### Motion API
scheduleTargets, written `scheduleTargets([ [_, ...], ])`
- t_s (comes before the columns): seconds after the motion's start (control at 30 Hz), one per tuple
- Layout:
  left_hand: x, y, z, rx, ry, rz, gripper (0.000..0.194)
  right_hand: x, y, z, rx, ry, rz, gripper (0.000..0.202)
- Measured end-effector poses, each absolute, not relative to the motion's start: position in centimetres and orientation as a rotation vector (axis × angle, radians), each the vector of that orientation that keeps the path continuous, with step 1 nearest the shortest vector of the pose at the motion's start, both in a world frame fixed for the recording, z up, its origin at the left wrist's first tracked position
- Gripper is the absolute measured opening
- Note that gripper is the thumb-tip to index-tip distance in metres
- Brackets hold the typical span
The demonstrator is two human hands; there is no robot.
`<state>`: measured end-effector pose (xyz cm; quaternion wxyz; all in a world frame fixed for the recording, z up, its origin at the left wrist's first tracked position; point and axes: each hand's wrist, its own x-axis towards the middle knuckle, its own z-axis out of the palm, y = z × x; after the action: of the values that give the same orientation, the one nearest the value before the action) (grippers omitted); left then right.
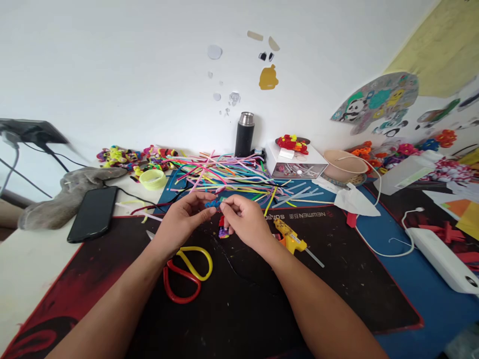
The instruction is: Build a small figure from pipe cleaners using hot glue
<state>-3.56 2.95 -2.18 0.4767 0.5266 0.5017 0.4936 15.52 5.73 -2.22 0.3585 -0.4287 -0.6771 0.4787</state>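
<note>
My left hand (pixel 181 217) is closed, its thumb and fingertips around a small twisted blue pipe cleaner (pixel 212 204). My right hand (pixel 249 219) pinches at the right end of this blue piece, fingers curled in. Both hands are raised over the black desk mat (pixel 239 309). Below the right fingers shows a small red and purple fuzzy piece (pixel 223 232), partly hidden by the hand. Scissors (pixel 187 274) with one red and one yellow handle lie by my left wrist, blades partly covered. A yellow hot glue gun (pixel 294 239) with a glue stick lies right of my right wrist.
Behind the hands lies a heap of colourful pipe cleaners (pixel 224 172). A black thermos (pixel 245 137), a white drawer box (pixel 297 164) and a beige bowl (pixel 344 165) stand near the wall. A phone (pixel 92 213) lies left; a white power bank (pixel 443 259) with cable lies right.
</note>
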Motion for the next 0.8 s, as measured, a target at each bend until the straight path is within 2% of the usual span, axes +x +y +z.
scheduleTargets([
  [0.8,-3.02,2.88,-2.24,1.324,1.323,1.22,0.038,15.5,5.57,-2.21,-1.132,-1.833,1.135,0.017],
])
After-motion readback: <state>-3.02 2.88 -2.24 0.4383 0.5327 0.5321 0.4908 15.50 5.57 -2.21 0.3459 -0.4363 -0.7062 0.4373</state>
